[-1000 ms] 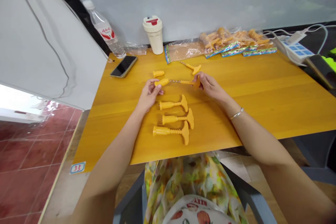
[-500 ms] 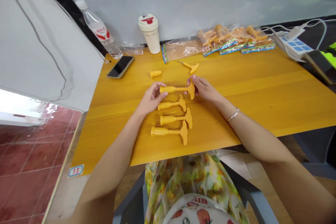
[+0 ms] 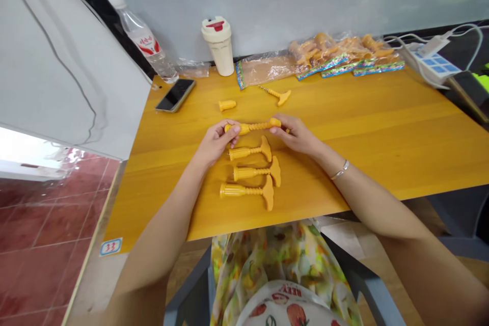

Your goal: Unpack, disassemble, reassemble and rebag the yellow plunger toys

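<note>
Between my two hands is a yellow plastic corkscrew point(image 3: 260, 126) with a ribbed sleeve and a T-shaped handle. My left hand point(image 3: 217, 141) is closed around its sleeve end. My right hand point(image 3: 293, 133) grips the handle, which now appears edge-on. Nearer me lie three similar corkscrews in a column: the top one point(image 3: 250, 151), the middle one point(image 3: 255, 170) and the lowest one point(image 3: 246, 191), all with handles to the right. Beyond my hands are a loose yellow sleeve point(image 3: 227, 105) and a separate T-handle with its metal screw point(image 3: 278, 96).
Along the back of the wooden table point(image 3: 362, 137) stand a water bottle point(image 3: 147, 43) and a white cup point(image 3: 219, 46). A phone point(image 3: 175, 95) lies at left. Clear bags of yellow parts point(image 3: 336, 53) are at the back, with a power strip point(image 3: 437, 63) at right.
The corkscrew's handle has turned about its long axis, from broadside to edge-on. My right hand has shifted its grip on the handle; my left hand still holds the sleeve, a little further left.
</note>
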`<control>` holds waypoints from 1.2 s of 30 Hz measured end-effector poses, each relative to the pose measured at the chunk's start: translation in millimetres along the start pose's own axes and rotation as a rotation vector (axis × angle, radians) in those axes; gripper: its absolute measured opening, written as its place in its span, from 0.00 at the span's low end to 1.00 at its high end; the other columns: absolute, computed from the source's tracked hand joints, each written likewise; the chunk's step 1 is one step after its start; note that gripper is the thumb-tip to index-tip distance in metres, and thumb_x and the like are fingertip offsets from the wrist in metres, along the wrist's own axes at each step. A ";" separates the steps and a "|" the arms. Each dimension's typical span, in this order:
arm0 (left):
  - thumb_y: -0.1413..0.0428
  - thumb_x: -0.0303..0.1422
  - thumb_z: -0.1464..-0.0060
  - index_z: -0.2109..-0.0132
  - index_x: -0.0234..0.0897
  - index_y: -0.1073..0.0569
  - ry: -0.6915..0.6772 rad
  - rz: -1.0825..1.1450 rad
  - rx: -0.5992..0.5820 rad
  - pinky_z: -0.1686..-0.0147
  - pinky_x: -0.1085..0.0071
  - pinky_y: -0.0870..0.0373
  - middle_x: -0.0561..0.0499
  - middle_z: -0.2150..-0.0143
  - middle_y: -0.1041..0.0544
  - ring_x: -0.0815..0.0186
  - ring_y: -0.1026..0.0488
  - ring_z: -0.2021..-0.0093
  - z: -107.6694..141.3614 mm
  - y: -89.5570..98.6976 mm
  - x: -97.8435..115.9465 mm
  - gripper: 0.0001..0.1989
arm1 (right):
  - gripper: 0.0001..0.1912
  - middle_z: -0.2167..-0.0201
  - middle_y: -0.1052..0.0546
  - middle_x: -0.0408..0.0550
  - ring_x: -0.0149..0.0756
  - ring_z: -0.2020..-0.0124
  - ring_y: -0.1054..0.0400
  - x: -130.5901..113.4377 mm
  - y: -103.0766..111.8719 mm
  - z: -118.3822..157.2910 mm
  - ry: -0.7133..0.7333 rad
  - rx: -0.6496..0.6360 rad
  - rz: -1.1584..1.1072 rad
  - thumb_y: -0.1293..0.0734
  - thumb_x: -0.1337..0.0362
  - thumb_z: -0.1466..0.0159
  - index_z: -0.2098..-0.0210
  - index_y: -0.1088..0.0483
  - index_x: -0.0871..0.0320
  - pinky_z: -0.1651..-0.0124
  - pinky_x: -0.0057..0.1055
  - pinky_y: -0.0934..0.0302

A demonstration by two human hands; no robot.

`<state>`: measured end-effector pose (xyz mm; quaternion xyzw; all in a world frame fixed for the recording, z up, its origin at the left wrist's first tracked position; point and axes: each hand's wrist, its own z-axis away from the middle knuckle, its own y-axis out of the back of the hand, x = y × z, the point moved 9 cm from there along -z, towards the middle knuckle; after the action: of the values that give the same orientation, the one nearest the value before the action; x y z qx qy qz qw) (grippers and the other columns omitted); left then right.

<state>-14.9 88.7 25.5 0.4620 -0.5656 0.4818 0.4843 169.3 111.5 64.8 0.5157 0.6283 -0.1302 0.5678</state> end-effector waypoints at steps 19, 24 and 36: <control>0.32 0.48 0.53 0.60 0.38 0.21 -0.227 -0.504 0.027 0.54 0.66 0.26 0.49 0.61 0.18 0.62 0.22 0.59 6.6 -2.5 30.1 0.20 | 0.39 0.73 0.25 0.47 0.31 0.72 0.38 2.4 -20.9 9.0 -0.198 -0.128 -0.015 0.47 0.35 0.30 0.69 0.22 0.60 0.64 0.31 0.45; 0.33 0.44 0.51 0.61 0.38 0.17 -0.173 -0.557 -0.008 0.51 0.63 0.23 0.48 0.60 0.15 0.59 0.19 0.59 10.4 -8.3 32.0 0.15 | 0.36 0.68 0.24 0.48 0.34 0.68 0.34 -9.1 -18.9 6.1 -0.030 -0.107 0.061 0.46 0.33 0.32 0.64 0.26 0.59 0.63 0.31 0.43; 0.34 0.35 0.45 0.59 0.41 0.18 -0.487 -0.628 0.111 0.54 0.67 0.23 0.49 0.60 0.15 0.63 0.18 0.60 29.6 -22.5 57.3 0.07 | 0.36 0.82 0.27 0.45 0.27 0.82 0.45 8.4 -35.1 11.7 -0.360 -0.158 -0.404 0.45 0.36 0.31 0.76 0.28 0.59 0.76 0.29 0.52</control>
<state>-1.7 53.7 82.6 0.7385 -0.4684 0.2166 0.4339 149.6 91.7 39.0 0.3030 0.6156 -0.2809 0.6710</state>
